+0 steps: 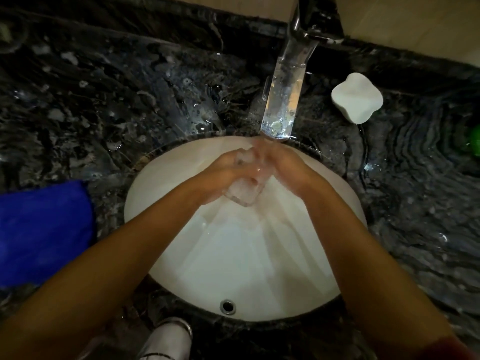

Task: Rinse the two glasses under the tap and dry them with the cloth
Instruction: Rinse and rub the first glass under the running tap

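Clear glass [245, 188] lies tilted between both hands, its closed end pointing near; left hand [223, 175] and right hand [288, 168] both hold it under the tap [283, 100].

Both hands meet over the white basin [298, 294], under the tap [281, 100] — the left hand [223, 175] and right hand [288, 165] grip one clear glass [244, 192], tilted, with water running onto it. A second glass [168, 339] stands on the dark counter [130, 100] at the near edge. A blue cloth [44, 232] lies to the left — a white soap dish [357, 98] sits right of the tap.
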`<action>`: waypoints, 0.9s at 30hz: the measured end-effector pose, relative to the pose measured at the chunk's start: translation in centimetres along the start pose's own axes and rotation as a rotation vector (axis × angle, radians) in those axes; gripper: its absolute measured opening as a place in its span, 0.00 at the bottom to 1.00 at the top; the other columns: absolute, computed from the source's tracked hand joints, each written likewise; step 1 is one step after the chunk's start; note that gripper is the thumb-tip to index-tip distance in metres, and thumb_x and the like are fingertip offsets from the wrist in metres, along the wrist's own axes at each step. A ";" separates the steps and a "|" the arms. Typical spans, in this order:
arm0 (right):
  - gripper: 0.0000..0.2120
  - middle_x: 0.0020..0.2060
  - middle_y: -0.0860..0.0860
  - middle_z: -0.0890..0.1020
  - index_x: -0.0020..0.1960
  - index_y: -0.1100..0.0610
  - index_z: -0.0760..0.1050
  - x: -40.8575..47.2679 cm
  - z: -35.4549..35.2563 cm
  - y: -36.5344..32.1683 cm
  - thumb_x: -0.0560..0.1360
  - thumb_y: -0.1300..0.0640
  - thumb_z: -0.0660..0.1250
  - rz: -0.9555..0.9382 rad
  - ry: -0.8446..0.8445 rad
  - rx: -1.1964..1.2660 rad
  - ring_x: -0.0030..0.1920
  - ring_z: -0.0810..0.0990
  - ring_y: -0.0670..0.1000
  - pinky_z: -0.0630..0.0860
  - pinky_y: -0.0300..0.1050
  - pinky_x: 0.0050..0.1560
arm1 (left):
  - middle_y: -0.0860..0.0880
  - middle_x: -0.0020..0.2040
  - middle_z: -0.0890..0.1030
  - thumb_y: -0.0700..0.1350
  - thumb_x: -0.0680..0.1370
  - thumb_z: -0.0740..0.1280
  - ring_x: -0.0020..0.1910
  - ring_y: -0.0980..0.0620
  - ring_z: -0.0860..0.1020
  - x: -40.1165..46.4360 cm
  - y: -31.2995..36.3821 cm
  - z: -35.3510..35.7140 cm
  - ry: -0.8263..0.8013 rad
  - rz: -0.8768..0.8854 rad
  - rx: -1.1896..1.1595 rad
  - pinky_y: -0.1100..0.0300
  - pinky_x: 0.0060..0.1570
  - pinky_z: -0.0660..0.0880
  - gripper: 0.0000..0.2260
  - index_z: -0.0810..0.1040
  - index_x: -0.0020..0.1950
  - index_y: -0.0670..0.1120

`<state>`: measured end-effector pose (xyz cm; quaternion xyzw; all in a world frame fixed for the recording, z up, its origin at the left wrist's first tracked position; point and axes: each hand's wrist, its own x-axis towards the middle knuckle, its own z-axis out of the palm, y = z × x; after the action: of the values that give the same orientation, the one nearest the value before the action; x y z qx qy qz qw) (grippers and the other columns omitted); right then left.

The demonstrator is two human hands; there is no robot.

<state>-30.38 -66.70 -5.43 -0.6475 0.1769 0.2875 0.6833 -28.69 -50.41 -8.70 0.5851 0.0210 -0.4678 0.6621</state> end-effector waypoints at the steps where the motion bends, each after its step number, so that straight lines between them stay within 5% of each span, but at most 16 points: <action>1: 0.17 0.31 0.44 0.84 0.38 0.48 0.83 -0.1 0.0 0.0 0.81 0.48 0.63 0.000 -0.014 -0.037 0.33 0.82 0.43 0.77 0.36 0.35 | 0.35 0.52 0.84 0.46 0.71 0.76 0.50 0.38 0.83 0.1 0.1 -0.1 -0.012 -0.044 -0.064 0.43 0.54 0.80 0.19 0.80 0.58 0.40; 3: 0.15 0.32 0.46 0.86 0.41 0.49 0.83 -0.3 0.2 -0.1 0.79 0.45 0.63 0.060 -0.063 -0.181 0.34 0.83 0.43 0.78 0.37 0.37 | 0.34 0.49 0.84 0.46 0.74 0.71 0.45 0.37 0.84 0.0 0.2 -0.2 -0.065 -0.113 -0.159 0.43 0.48 0.83 0.15 0.80 0.58 0.40; 6: 0.21 0.28 0.44 0.82 0.28 0.47 0.81 -0.4 -0.2 -1.0 0.79 0.47 0.62 0.175 -0.118 -0.320 0.31 0.79 0.41 0.74 0.41 0.41 | 0.43 0.46 0.87 0.47 0.74 0.75 0.43 0.46 0.87 -0.4 0.1 0.7 -0.128 -0.124 -0.044 0.53 0.43 0.83 0.12 0.82 0.54 0.44; 10: 0.16 0.33 0.54 0.73 0.33 0.52 0.73 -0.6 -0.4 -1.2 0.80 0.54 0.61 0.189 -0.096 -0.273 0.35 0.72 0.51 0.73 0.41 0.39 | 0.54 0.44 0.87 0.51 0.71 0.81 0.47 0.56 0.86 0.1 0.4 2.9 0.117 0.066 0.517 0.53 0.51 0.83 0.14 0.83 0.51 0.48; 14: 0.14 0.36 0.55 0.77 0.40 0.59 0.74 -0.7 -0.8 -0.6 0.83 0.58 0.59 0.109 0.077 -0.066 0.39 0.76 0.53 0.73 0.49 0.49 | 0.56 0.45 0.84 0.58 0.68 0.81 0.43 0.59 0.83 0.2 0.4 3.5 0.300 0.204 0.730 0.62 0.42 0.80 0.25 0.76 0.58 0.50; 18: 0.17 0.50 0.49 0.87 0.49 0.50 0.84 -0.5 -0.4 -0.7 0.82 0.38 0.64 0.167 -0.112 -0.203 0.56 0.84 0.50 0.73 0.49 0.70 | 0.50 0.47 0.87 0.49 0.72 0.77 0.47 0.54 0.85 0.3 0.4 1.3 0.051 0.030 0.204 0.57 0.50 0.79 0.14 0.83 0.55 0.46; 20: 0.19 0.51 0.55 0.89 0.51 0.49 0.87 -0.4 -0.7 -1.1 0.79 0.36 0.66 0.121 -0.177 -0.142 0.53 0.88 0.56 0.82 0.53 0.57 | 0.40 0.50 0.84 0.55 0.74 0.71 0.43 0.46 0.85 -0.2 0.2 0.3 -0.137 -0.150 -0.130 0.55 0.41 0.80 0.24 0.80 0.59 0.37; 23: 0.15 0.42 0.54 0.87 0.46 0.49 0.86 -0.9 -0.8 -1.5 0.81 0.42 0.65 0.023 -0.177 0.053 0.39 0.85 0.54 0.79 0.46 0.37 | 0.36 0.50 0.81 0.59 0.72 0.75 0.40 0.43 0.83 -0.4 -0.3 0.3 -0.309 -0.165 -0.455 0.55 0.37 0.80 0.31 0.76 0.63 0.37; 27: 0.27 0.39 0.56 0.87 0.42 0.52 0.86 -1.7 0.3 0.2 0.76 0.31 0.62 0.033 -0.018 -0.081 0.39 0.84 0.53 0.76 0.45 0.45 | 0.38 0.43 0.83 0.58 0.74 0.72 0.39 0.42 0.83 -0.2 -0.4 0.8 -0.323 -0.260 -0.544 0.52 0.38 0.80 0.23 0.80 0.58 0.40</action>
<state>-31.85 -66.67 -4.50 -0.6692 0.1697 0.3114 0.6530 -29.51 -50.93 -8.67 0.2978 0.1142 -0.6124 0.7233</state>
